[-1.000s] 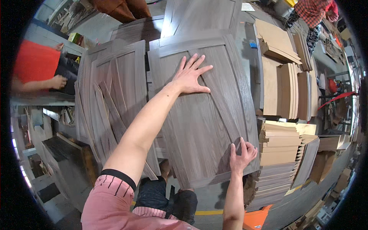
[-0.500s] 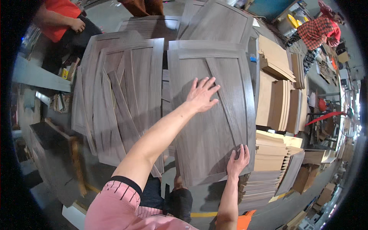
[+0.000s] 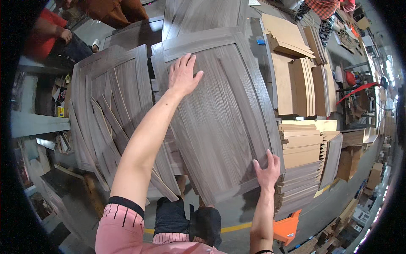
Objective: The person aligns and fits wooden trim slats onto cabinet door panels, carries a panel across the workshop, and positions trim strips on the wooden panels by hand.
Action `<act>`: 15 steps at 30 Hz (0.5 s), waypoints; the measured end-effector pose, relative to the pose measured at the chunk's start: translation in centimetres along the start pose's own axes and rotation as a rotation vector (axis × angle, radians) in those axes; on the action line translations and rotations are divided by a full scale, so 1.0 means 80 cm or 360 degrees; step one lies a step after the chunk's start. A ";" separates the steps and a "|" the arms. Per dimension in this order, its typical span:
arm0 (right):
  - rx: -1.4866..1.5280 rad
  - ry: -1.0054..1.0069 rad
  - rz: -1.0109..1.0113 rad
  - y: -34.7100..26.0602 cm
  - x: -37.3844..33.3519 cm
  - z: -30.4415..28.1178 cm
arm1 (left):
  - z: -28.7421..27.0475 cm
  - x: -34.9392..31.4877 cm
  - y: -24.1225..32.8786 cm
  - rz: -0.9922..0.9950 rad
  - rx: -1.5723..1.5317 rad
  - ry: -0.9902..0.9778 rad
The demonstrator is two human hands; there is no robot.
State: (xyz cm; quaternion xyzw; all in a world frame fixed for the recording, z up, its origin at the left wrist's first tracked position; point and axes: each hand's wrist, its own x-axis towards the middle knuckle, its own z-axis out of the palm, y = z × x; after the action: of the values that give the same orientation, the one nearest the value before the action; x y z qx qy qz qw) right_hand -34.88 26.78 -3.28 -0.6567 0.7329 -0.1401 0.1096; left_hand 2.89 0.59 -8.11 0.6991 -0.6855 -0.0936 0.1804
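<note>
A large grey wood-grain framed door panel lies in front of me, turned slightly. My left hand rests on its upper left part, palm down with fingers stretched out. Near the lower right corner, my right hand lies over the frame with thumb and fingers apart. A long narrow grey strip runs down the panel's right side, close to the inner frame edge. To the left lies another framed panel with several loose strips strewn across it.
Beyond the door lies another grey panel. Cardboard pieces and stacked boards stand at the right, above an orange object. One person in red stands at the far left, another in checkered red at the far right.
My left hand has moved toward the panel's upper left. The narrow strip lies less slanted and nearer the right frame edge. The view has shifted, and the panel appears more tilted.
</note>
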 end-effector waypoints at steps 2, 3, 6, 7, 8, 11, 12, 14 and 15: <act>-0.0084 -0.0034 0.0075 0.013 -0.010 -0.007 | -0.008 0.013 0.011 -0.0018 0.0086 -0.0052; -0.0169 -0.0065 0.0138 0.017 -0.015 -0.008 | -0.014 0.019 0.015 -0.0042 0.0171 -0.0094; -0.0092 -0.0019 0.0103 0.019 -0.026 -0.002 | -0.022 0.030 0.011 0.0005 0.0213 -0.0120; -0.0064 0.0014 0.0093 0.018 -0.028 0.001 | -0.023 0.034 0.013 0.0009 0.0222 -0.0122; -0.0055 0.0014 0.0097 0.018 -0.030 0.005 | -0.024 0.037 0.014 0.0010 0.0291 -0.0181; -0.0036 0.0139 0.0138 0.022 -0.037 0.018 | -0.028 0.043 0.025 -0.0029 0.0301 -0.0258; -0.0049 0.0185 0.0123 0.023 -0.038 0.023 | -0.030 0.044 0.025 -0.0083 0.0245 -0.0267; -0.0057 0.0232 0.0107 0.025 -0.041 0.026 | -0.012 0.038 0.015 -0.0073 0.0221 -0.0104; -0.0069 0.0227 0.0103 0.025 -0.041 0.025 | -0.009 0.035 0.014 -0.0065 0.0188 0.0053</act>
State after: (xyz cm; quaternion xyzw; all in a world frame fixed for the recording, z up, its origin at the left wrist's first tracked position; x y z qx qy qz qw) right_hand -35.65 30.14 -5.93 -0.6232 0.7626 -0.1669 0.0473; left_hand 2.23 -2.11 -6.68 0.7238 -0.6724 -0.0448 0.1483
